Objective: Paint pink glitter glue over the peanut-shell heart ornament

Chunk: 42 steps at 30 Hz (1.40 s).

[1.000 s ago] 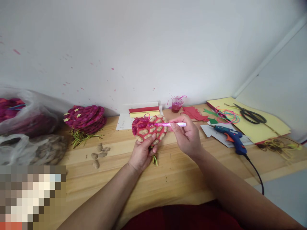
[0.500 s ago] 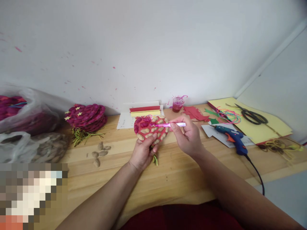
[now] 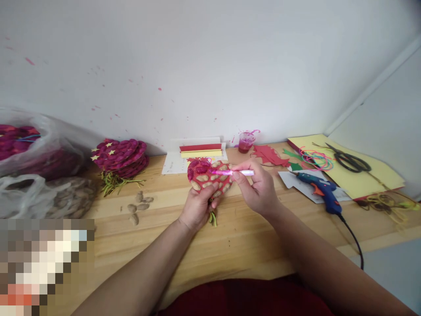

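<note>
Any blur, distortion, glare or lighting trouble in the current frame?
Head view: soft, even light on the wall, no harsh glare; faint shadow behind the stacked peanut discs; yellow strings at right look smeared; wide-angle stretch toward the edges; lower-left corner pixelated, hiding what lies there; print on the white paper too small to read.

This looks like a small craft workspace, shown by the wooden bench (image 3: 230, 245) against a paint-spattered wall (image 3: 197, 66), with a glue gun (image 3: 325, 191), black scissors (image 3: 351, 160), coloured paper cut-outs (image 3: 270, 156), a cup of magenta paint (image 3: 246, 144) and stacked decorated discs (image 3: 121, 158).
</note>
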Tool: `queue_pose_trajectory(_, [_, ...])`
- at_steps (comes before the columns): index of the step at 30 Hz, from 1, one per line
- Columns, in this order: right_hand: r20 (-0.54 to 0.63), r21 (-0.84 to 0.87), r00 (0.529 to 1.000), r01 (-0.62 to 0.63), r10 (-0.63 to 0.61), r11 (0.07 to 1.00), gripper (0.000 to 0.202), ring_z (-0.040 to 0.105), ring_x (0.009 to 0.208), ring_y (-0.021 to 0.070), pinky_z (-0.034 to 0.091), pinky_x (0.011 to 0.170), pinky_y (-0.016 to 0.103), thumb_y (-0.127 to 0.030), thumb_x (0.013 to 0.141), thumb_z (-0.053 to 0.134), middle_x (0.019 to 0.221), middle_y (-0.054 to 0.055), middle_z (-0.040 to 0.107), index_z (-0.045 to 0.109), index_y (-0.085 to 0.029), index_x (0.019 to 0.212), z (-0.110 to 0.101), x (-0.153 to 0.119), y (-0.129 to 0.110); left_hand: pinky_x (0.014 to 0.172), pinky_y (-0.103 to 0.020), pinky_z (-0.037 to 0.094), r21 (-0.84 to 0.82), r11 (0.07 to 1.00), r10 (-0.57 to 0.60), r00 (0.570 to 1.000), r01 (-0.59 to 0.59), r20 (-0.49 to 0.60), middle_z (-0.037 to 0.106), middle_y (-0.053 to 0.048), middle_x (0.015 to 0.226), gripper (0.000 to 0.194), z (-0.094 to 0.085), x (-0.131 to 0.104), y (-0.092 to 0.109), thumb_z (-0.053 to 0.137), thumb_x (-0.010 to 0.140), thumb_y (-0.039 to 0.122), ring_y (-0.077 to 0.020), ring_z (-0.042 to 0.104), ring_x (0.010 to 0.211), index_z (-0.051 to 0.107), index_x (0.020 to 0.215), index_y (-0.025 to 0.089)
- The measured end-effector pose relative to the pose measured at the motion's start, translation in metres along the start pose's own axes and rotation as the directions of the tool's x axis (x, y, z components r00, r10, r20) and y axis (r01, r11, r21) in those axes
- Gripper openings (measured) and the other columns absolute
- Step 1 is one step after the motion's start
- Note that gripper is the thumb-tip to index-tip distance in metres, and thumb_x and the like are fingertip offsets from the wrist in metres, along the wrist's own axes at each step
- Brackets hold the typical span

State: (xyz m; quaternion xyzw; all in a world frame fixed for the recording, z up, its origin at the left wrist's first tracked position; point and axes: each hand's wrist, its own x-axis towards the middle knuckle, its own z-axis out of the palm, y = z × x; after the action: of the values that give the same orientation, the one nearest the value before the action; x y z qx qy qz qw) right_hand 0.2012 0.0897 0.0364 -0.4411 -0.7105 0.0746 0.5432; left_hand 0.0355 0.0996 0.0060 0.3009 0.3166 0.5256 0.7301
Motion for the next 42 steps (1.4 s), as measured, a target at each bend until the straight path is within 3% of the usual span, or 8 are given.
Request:
queue_pose_trajectory(11, [0.022, -0.033, 0.999, 0.024, -0.023, 0.999, 0.003, 0.071, 0.083, 0.0189, 0.055, 0.074, 0.032, -0.024, 0.099, 0.062, 0.091, 0.004, 0.075, 0.064, -0.023, 0.098, -0.0016, 0.0006, 0.0022, 0.038, -0.017, 0.026, 0.017, 1.0, 0.01, 1.0, -0.01, -0.013, 0.068, -0.001, 0.067, 0.036, -0.0022, 0.0019, -0.0025, 0.095, 0.061, 0.032, -0.0018, 0.039, 0.041, 0.072, 0.079, 0.011])
queue_pose_trajectory(15, [0.017, -0.06, 0.999, 0.03, -0.029, 0.998, 0.002, 0.071, 0.082, 0.0195, 0.055, 0.074, 0.033, -0.024, 0.098, 0.062, 0.09, 0.004, 0.075, 0.064, -0.023, 0.097, -0.0015, 0.0009, 0.0027, 0.038, -0.016, 0.026, 0.011, 1.0, 0.026, 1.0, -0.026, -0.008, 0.073, -0.004, 0.077, 0.038, -0.002, 0.0019, -0.0027, 0.095, 0.061, 0.032, -0.0009, 0.04, 0.042, 0.074, 0.084, 0.01])
queue_pose_trajectory(33, [0.027, -0.022, 1.0, 0.011, -0.011, 1.0, 0.004, 0.071, 0.084, 0.0182, 0.055, 0.075, 0.032, -0.023, 0.099, 0.062, 0.092, 0.004, 0.075, 0.066, -0.022, 0.099, -0.0011, 0.0009, 0.0022, 0.038, -0.017, 0.023, 0.088, 0.995, 0.041, 0.999, -0.041, 0.003, 0.061, 0.002, 0.061, 0.035, -0.0048, 0.0021, -0.0043, 0.091, 0.066, 0.035, -0.0015, 0.035, 0.041, 0.069, 0.079, 0.011])
queue_pose_trajectory(38, [0.021, -0.048, 1.0, -0.018, 0.019, 0.999, 0.004, 0.071, 0.082, 0.0185, 0.055, 0.075, 0.033, -0.024, 0.099, 0.061, 0.089, 0.003, 0.074, 0.065, -0.023, 0.098, -0.0023, 0.0011, 0.0036, 0.038, -0.017, 0.025, 0.098, 0.993, 0.06, 0.998, -0.058, -0.012, 0.067, -0.002, 0.071, 0.039, -0.0057, 0.0036, -0.0057, 0.091, 0.066, 0.034, -0.0023, 0.037, 0.045, 0.073, 0.09, 0.009])
queue_pose_trajectory(42, [0.044, -0.06, 0.999, 0.022, -0.02, 0.998, 0.003, 0.071, 0.083, 0.0196, 0.055, 0.074, 0.034, -0.024, 0.099, 0.061, 0.091, 0.004, 0.075, 0.064, -0.023, 0.098, -0.002, 0.0005, 0.0022, 0.038, -0.017, 0.026, 0.107, 0.99, 0.088, 0.996, -0.088, 0.0, 0.065, 0.0, 0.07, 0.034, -0.0067, 0.0045, -0.0078, 0.09, 0.068, 0.033, -0.0021, 0.035, 0.045, 0.071, 0.086, 0.011])
